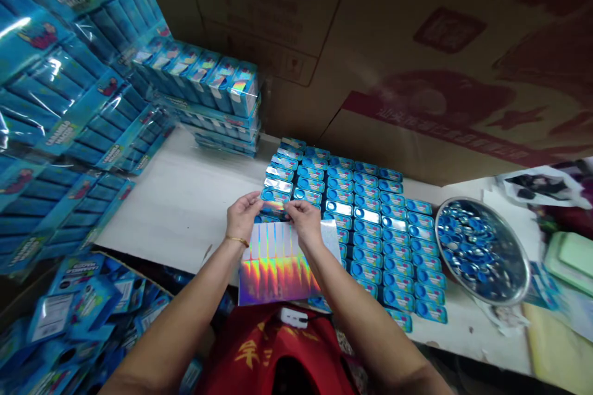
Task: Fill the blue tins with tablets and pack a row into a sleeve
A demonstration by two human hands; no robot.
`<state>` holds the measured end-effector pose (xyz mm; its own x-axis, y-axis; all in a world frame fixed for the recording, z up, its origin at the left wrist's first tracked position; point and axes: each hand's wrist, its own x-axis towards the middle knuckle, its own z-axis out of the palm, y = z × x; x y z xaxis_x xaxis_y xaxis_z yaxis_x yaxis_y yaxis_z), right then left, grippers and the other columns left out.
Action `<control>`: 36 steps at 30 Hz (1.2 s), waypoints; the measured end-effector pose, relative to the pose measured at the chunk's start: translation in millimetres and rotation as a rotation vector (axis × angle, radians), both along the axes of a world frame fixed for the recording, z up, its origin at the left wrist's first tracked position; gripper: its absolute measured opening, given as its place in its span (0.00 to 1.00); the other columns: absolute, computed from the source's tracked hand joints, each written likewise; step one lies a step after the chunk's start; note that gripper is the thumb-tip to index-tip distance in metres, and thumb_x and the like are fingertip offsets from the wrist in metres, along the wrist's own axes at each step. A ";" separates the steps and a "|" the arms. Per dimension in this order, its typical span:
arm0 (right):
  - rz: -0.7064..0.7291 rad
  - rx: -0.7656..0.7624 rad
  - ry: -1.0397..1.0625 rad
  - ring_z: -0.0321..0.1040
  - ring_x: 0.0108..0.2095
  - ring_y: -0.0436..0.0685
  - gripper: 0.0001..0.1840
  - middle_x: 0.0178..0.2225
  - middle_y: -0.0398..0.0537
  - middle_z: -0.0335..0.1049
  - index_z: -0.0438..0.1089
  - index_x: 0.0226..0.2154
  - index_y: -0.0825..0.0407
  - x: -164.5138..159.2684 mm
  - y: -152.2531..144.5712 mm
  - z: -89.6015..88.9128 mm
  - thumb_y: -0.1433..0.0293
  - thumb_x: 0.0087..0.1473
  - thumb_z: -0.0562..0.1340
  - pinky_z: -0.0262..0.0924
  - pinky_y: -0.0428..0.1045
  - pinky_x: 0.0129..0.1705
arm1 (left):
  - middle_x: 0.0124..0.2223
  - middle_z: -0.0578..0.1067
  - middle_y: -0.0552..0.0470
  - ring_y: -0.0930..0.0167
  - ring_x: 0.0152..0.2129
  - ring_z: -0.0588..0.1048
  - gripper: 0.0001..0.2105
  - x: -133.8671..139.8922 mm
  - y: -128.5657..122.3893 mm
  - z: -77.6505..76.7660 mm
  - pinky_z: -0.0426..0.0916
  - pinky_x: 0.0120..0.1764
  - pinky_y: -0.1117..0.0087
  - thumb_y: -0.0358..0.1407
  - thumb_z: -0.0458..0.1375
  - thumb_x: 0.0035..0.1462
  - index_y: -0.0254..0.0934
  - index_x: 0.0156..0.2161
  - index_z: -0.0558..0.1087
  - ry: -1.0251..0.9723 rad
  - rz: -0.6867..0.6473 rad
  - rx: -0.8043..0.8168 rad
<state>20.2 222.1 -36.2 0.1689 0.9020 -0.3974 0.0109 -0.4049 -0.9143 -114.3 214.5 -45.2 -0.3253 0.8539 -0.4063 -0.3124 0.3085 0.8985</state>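
Observation:
Between my two hands a narrow shiny holographic sticker point(273, 205) is stretched over a blue tin in the leftmost column. My left hand point(244, 215) pinches its left end with thumb and forefinger. At the other end, the fingers of my right hand point(304, 221) are closed on the sticker. Just below lies a rainbow-reflecting sticker sheet point(278, 278), divided into strips, partly under my right forearm. Rows of small blue tins point(340, 185) with printed lids stand on the white table point(162, 197). Whether the sticker touches the tin, I cannot tell.
A metal bowl point(525, 265) of small blue, shiny pieces stands at the right. Plastic-wrapped blue packs point(208, 105) are stacked at the left and back. A large cardboard box point(370, 55) walls off the rear. Loose blue cartons point(88, 302) fill the lower left.

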 end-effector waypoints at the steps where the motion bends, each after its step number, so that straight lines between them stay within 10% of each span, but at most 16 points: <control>1: 0.003 0.032 -0.060 0.60 0.21 0.49 0.11 0.19 0.41 0.65 0.69 0.23 0.55 -4.9 1.5 -4.0 0.63 0.39 0.60 0.54 0.44 0.24 | 0.26 0.71 0.56 0.77 0.21 0.68 0.19 -4.2 5.5 -4.3 0.63 0.29 0.74 0.36 0.63 0.36 0.33 0.38 0.71 0.045 0.002 0.012; 21: 0.489 0.327 -1.160 0.56 0.38 0.57 0.14 0.37 0.50 0.63 0.68 0.40 0.49 -8.8 15.5 -11.2 0.71 0.53 0.51 0.48 0.51 0.39 | 0.28 0.73 0.51 0.70 0.26 0.72 0.13 -20.1 38.6 -60.0 0.66 0.33 0.68 0.31 0.57 0.38 0.35 0.35 0.71 0.362 -0.132 0.019; 25: 0.697 0.398 -1.198 0.57 0.37 0.57 0.19 0.36 0.50 0.63 0.66 0.44 0.45 4.3 14.0 -10.4 0.75 0.52 0.51 0.48 0.52 0.37 | 0.32 0.74 0.49 0.67 0.33 0.70 0.08 -31.4 31.1 -42.8 0.62 0.41 0.65 0.30 0.54 0.42 0.38 0.29 0.73 0.505 -0.155 0.034; 28: 0.581 0.378 -1.075 0.59 0.37 0.54 0.18 0.37 0.49 0.63 0.70 0.40 0.47 35.2 14.2 -8.2 0.77 0.51 0.50 0.51 0.50 0.38 | 0.38 0.72 0.49 0.66 0.38 0.68 0.09 -24.4 18.6 -16.4 0.58 0.45 0.64 0.34 0.53 0.47 0.39 0.34 0.73 0.736 -0.316 0.160; 32: 0.462 0.488 -0.929 0.60 0.40 0.53 0.19 0.37 0.48 0.63 0.68 0.42 0.50 93.9 1.2 0.5 0.77 0.53 0.49 0.53 0.48 0.41 | 0.39 0.70 0.49 0.63 0.39 0.64 0.12 14.8 -8.7 6.8 0.57 0.42 0.61 0.43 0.55 0.48 0.41 0.37 0.72 1.112 -0.764 0.331; 36: 0.721 0.509 -1.066 0.58 0.40 0.56 0.16 0.41 0.49 0.64 0.66 0.45 0.47 122.6 -19.7 -0.2 0.70 0.54 0.53 0.53 0.50 0.40 | 0.39 0.68 0.49 0.63 0.38 0.63 0.09 53.8 -28.0 3.4 0.57 0.38 0.62 0.42 0.56 0.47 0.39 0.33 0.70 1.244 -0.815 0.273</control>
